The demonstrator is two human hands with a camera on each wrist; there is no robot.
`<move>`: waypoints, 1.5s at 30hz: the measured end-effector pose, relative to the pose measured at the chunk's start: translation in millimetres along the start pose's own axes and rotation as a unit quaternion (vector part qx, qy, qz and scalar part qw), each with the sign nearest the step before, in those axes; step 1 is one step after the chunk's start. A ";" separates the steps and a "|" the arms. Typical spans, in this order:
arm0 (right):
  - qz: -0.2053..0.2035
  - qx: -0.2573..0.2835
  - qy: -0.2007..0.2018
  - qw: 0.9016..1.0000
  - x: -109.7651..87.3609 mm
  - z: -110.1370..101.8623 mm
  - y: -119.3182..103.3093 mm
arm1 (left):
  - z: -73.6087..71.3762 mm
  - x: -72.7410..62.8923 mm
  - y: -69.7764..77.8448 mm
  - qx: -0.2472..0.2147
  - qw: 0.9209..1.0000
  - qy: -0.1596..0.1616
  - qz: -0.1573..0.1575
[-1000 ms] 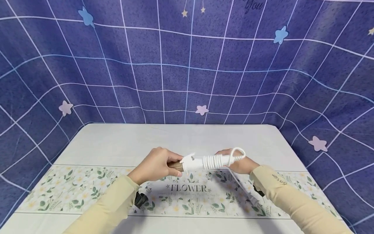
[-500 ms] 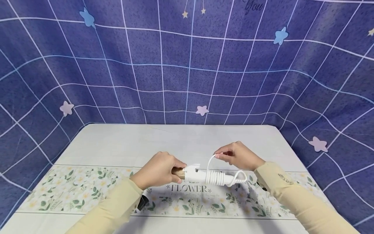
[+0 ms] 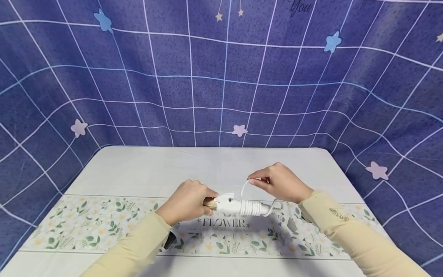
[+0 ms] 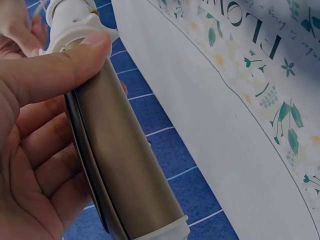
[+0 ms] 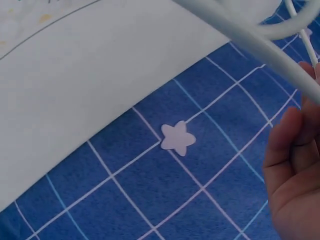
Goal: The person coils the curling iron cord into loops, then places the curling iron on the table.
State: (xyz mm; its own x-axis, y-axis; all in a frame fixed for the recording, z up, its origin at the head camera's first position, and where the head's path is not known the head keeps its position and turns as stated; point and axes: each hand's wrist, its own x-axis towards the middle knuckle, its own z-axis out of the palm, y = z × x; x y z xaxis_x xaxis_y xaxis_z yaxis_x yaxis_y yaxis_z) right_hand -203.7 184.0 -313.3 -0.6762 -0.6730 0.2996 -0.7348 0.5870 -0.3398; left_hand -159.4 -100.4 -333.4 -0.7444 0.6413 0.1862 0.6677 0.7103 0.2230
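Note:
A curling iron (image 3: 228, 206) with a white handle lies crosswise above the table, its white cord (image 3: 250, 208) wound in several turns round the handle. My left hand (image 3: 187, 202) grips its bronze-gold barrel (image 4: 122, 150); in the left wrist view the thumb presses along the top near the white collar and the fingers curl beneath. My right hand (image 3: 282, 182), raised behind the handle, pinches a stretch of cord that rises from the coils. A loose cord loop (image 3: 275, 205) hangs at the handle's end, with a blurred dangling part below. The right wrist view shows cord (image 5: 250, 37) passing close to the fingers.
The white table (image 3: 155, 161) bears a floral band (image 3: 86, 227) with the word FLOWER under the curling iron. A blue-violet grid curtain (image 3: 207, 92) with star shapes stands behind the table and along both sides.
My right hand has come up from behind the handle with a stretch of cord pinched, then shifted slightly left. The curling iron, still in my left hand, has dropped a little toward me.

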 end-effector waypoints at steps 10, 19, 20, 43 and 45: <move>-0.026 -0.005 0.014 1.000 0.5 -2.8 -19.3 | 3.8 2.0 -1.7 0.024 0.999 0.018 -0.031; -0.042 0.011 0.016 0.999 -0.2 -3.3 -30.9 | 4.0 3.7 -2.0 0.015 0.993 0.037 -0.107; -0.044 0.010 0.019 0.999 -0.3 -3.0 -31.0 | 3.8 4.0 -1.8 0.012 0.993 0.037 -0.112; -0.043 -0.008 0.030 0.999 -6.4 9.6 -36.4 | 12.1 6.4 -8.7 -0.014 0.978 0.114 -0.176; -0.030 0.016 0.021 0.999 -7.3 10.2 -36.9 | 12.9 6.4 -9.7 -0.017 0.976 0.122 -0.181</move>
State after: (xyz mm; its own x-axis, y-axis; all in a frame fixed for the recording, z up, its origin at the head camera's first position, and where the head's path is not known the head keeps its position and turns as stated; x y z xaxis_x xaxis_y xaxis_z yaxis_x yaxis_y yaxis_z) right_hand -171.1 162.6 -312.1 -0.6329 -0.6871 0.3568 -0.7726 0.5312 -0.3477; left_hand -170.5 -99.5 -346.7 -0.9146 0.2595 0.3102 0.3630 0.8648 0.3468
